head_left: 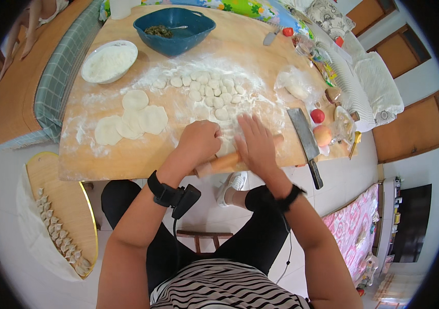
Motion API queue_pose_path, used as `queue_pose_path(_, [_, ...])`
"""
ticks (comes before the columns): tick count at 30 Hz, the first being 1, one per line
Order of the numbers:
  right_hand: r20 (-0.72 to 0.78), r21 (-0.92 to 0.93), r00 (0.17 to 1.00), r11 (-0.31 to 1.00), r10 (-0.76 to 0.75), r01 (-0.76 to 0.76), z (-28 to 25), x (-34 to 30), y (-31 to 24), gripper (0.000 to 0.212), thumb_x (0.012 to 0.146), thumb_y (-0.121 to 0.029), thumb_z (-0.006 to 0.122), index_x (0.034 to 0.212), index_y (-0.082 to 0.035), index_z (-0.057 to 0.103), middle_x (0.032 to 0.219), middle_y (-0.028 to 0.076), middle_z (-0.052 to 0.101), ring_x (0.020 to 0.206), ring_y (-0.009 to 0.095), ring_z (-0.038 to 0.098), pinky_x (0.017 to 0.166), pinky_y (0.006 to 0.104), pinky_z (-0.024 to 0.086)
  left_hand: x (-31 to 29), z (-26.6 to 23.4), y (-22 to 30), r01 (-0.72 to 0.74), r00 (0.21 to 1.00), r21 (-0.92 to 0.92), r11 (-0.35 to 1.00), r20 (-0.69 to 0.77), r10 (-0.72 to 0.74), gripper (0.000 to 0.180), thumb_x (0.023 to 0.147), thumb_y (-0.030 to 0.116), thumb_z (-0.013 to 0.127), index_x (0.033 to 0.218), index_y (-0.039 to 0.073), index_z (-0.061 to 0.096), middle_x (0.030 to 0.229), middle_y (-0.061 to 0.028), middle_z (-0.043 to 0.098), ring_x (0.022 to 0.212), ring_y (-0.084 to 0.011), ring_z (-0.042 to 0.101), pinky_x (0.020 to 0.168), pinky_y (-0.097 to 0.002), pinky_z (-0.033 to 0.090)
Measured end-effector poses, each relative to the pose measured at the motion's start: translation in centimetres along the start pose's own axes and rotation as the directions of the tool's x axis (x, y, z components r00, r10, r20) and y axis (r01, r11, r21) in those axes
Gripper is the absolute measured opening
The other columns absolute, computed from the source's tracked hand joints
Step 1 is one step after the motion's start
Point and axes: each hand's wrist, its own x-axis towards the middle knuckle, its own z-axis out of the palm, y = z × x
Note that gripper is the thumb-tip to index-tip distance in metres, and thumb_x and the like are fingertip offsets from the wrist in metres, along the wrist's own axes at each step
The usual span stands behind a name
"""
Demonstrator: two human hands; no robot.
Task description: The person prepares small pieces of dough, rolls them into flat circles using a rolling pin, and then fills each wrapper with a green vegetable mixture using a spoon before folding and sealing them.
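Note:
At the near edge of the floured wooden board (83, 159), my right hand (256, 144) lies flat, fingers stretched, on top of a wooden rolling pin (225, 162). My left hand (199, 138) is closed beside the pin's left part; what its fingers pinch, if anything, is hidden. Just beyond both hands sit several small flattened dough pieces (221, 114) in white flour. To the left, several round dough wrappers (153, 120) overlap one another. A white bowl of flour (109, 62) stands behind them, and a blue basin (193, 37) holds dark green filling and a spoon.
A cleaver (304, 135) lies on the right, its handle past the board's edge. Nearby are a red ball-shaped item (317, 116), a peach-coloured fruit (323, 135) and dough in a plastic bag (295, 88). Lower left, a round tray (78, 206) carries several filled dumplings.

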Motion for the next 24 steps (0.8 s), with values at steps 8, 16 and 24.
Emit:
queue_pose_path(8, [0.009,-0.072,0.999,0.996,0.049,-0.048,0.7,1.7,0.3,0.045,0.091,-0.027,0.05,0.132,-0.007,0.048,0.135,0.014,0.049,0.127,0.033,0.043,0.1,0.0479,0.034,-0.4,-1.2,2.0,0.069,0.986,0.11,0.992,0.142,-0.084,0.012,0.074,0.013,0.059,0.074,0.005,0.067,0.077,-0.0171,0.066,0.079,-0.0345,0.064,0.073,-0.0419,0.05])
queue_pose_path(16, [0.009,0.028,0.998,0.998,0.056,-0.056,-1.3,-2.3,-0.7,0.046,0.091,-0.027,0.05,0.131,-0.004,0.048,0.134,0.017,0.05,0.127,0.037,0.043,0.101,0.0469,0.033,-0.1,-1.1,0.2,0.034,0.997,-0.029,0.999,0.071,-0.031,0.012,0.074,0.015,0.061,0.075,0.004,0.067,0.077,-0.0165,0.067,0.077,-0.0337,0.064,0.071,-0.0414,0.05])
queue_pose_path(24, [-0.088,-0.065,0.995,0.996,0.05,-0.056,1.5,2.8,0.2,0.043,0.091,-0.024,0.051,0.128,-0.004,0.051,0.13,0.015,0.053,0.125,0.033,0.045,0.099,0.0439,0.035,-0.3,-1.2,1.7,-0.007,0.995,0.227,0.974,0.094,-0.015,0.017,0.075,0.018,0.065,0.079,0.002,0.066,0.077,-0.015,0.066,0.075,-0.0327,0.063,0.068,-0.0401,0.05])
